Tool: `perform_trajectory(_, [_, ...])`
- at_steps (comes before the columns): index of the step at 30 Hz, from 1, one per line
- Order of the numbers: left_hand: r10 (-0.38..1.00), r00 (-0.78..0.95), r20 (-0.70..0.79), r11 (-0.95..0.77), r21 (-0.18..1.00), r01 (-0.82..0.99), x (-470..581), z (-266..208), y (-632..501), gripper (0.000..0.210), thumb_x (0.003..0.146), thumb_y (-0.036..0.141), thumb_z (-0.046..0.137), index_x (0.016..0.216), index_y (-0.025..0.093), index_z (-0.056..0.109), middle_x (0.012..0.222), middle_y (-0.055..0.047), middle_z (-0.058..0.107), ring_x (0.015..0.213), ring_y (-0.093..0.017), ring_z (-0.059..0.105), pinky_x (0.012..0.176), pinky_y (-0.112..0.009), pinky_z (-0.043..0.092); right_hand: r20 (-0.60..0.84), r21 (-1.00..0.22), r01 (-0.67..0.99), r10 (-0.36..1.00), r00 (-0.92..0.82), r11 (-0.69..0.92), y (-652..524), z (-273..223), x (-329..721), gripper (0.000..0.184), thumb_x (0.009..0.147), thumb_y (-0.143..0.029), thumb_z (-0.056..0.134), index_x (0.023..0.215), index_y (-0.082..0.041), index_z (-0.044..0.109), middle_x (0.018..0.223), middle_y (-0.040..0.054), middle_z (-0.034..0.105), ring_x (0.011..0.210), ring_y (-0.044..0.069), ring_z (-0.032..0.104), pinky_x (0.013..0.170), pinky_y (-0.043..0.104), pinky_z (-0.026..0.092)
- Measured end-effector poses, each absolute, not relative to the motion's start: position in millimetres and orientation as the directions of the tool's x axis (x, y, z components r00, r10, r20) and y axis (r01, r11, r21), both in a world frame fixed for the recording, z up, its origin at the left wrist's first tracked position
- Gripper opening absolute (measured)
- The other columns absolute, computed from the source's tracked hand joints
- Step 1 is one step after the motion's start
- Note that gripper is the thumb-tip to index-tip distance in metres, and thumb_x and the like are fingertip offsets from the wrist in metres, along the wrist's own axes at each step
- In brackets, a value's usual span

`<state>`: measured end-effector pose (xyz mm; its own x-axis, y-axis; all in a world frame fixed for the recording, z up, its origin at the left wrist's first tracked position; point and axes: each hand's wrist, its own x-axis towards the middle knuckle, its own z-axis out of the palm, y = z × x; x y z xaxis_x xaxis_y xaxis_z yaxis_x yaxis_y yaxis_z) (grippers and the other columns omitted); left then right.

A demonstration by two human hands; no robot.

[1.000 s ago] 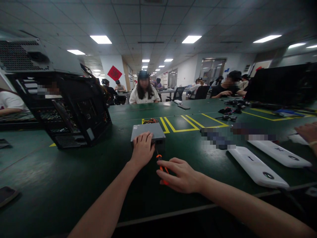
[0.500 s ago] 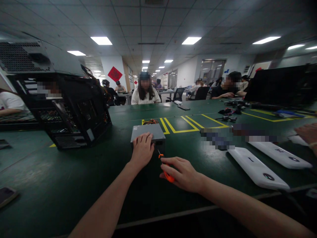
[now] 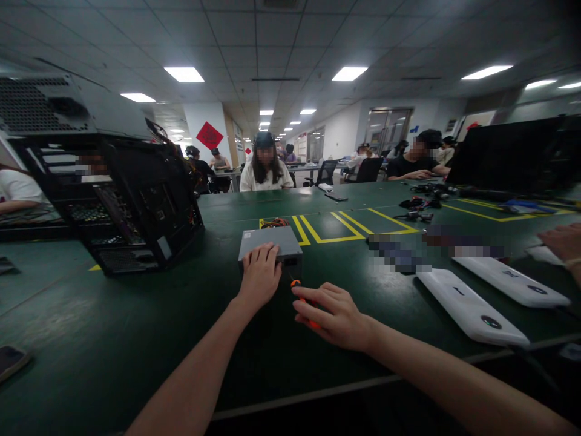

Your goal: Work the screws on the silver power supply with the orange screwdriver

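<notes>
A grey computer power supply [image 3: 289, 239] lies on the green table in front of me. My left hand [image 3: 261, 269] is over its near edge, fingers on the top and thumb by the front face, holding it. My right hand [image 3: 333, 315] grips a screwdriver [image 3: 296, 283] with an orange and black handle. Its thin shaft points at the lower front face of the power supply, to the right of my left thumb. Whether the tip touches a screw is too small to tell. Bundled cables [image 3: 275, 223] come out behind the power supply.
An open black computer case [image 3: 149, 206] with another power supply [image 3: 113, 109] on top stands at left. Two white devices [image 3: 472, 309] lie at right, near another person's hand [image 3: 563, 242]. Further back are loose cables [image 3: 424, 203], a dark monitor [image 3: 503, 157] and a person seated opposite [image 3: 265, 172].
My right fingers have shifted slightly around the screwdriver handle, covering more of it. The left hand and the power supply stay in place. The view has moved a little.
</notes>
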<state>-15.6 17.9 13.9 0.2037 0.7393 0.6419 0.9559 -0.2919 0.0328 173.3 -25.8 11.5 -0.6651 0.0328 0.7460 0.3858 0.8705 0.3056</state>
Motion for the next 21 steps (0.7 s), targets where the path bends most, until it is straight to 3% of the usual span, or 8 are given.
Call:
perform_trajectory(3, [0.740,0.205,0.641,-0.297,0.038,0.954,-15.8,14.0,17.5,0.039,0.084,0.025,0.039,0.121,0.018,0.047,0.126,-0.009,0.050,0.115,-0.024,0.041,0.095,-0.042,0.029,0.759,0.292,0.407,0.049,-0.649,0.866,-26.7,11.8,174.5,0.016,0.086,-0.027,0.050,0.099,-0.018,0.051,0.098,0.0132,0.061,0.079,0.016,0.062,0.061,0.025,0.049])
perform_trajectory(7, [0.746,0.201,0.635,-0.295,0.044,0.955,-15.7,14.3,18.0,0.039,0.083,0.024,0.040,0.122,0.018,0.046,0.127,-0.009,0.049,0.115,-0.024,0.041,0.095,-0.043,0.029,0.667,0.293,0.312,0.041,-0.744,0.904,-31.0,13.9,176.9,0.028,0.087,-0.028,0.042,0.110,-0.012,0.048,0.109,0.0206,0.056,0.093,0.021,0.059,0.066,0.029,0.050])
perform_trajectory(9, [0.750,0.200,0.631,-0.290,0.042,0.956,-15.5,14.5,18.2,0.040,0.083,0.024,0.040,0.122,0.017,0.046,0.127,-0.009,0.049,0.115,-0.024,0.041,0.096,-0.043,0.029,0.662,0.316,0.292,0.011,-0.749,0.903,-32.0,14.3,176.4,0.031,0.087,-0.028,0.045,0.114,-0.012,0.046,0.114,0.0212,0.055,0.091,0.020,0.060,0.065,0.029,0.049])
perform_trajectory(12, [0.749,0.204,0.630,-0.290,0.036,0.956,-15.4,14.2,18.1,0.040,0.083,0.024,0.040,0.122,0.017,0.046,0.127,-0.009,0.049,0.115,-0.024,0.041,0.096,-0.042,0.029,0.691,0.349,0.289,-0.036,-0.722,0.891,-30.4,12.5,173.3,0.026,0.086,-0.033,0.050,0.103,-0.012,0.051,0.107,0.0177,0.061,0.080,0.016,0.062,0.060,0.026,0.048])
perform_trajectory(16, [0.742,0.205,0.638,-0.292,0.033,0.956,-15.9,13.3,18.1,0.039,0.083,0.025,0.041,0.121,0.018,0.047,0.127,-0.009,0.050,0.115,-0.024,0.041,0.095,-0.042,0.029,0.717,0.267,0.310,0.026,-0.696,0.912,-27.8,9.6,170.0,0.031,0.083,-0.043,0.052,0.086,-0.013,0.051,0.095,0.0148,0.064,0.073,0.016,0.062,0.060,0.025,0.049])
perform_trajectory(18, [0.741,0.205,0.640,-0.293,0.033,0.955,-16.3,13.0,18.1,0.040,0.083,0.025,0.041,0.121,0.018,0.047,0.127,-0.009,0.050,0.115,-0.024,0.041,0.095,-0.042,0.029,0.697,0.230,0.296,0.055,-0.715,0.927,-28.4,9.6,170.3,0.033,0.084,-0.043,0.050,0.093,-0.011,0.051,0.100,0.0166,0.062,0.081,0.018,0.062,0.065,0.026,0.050])
perform_trajectory(21, [0.738,0.202,0.643,-0.292,0.034,0.956,-16.5,13.1,17.9,0.040,0.083,0.025,0.041,0.122,0.018,0.046,0.127,-0.009,0.050,0.115,-0.024,0.040,0.095,-0.042,0.029,0.612,0.320,0.277,0.025,-0.790,0.906,-29.9,10.4,171.6,0.032,0.086,-0.031,0.048,0.112,-0.013,0.047,0.108,0.0177,0.058,0.086,0.018,0.061,0.067,0.028,0.049])
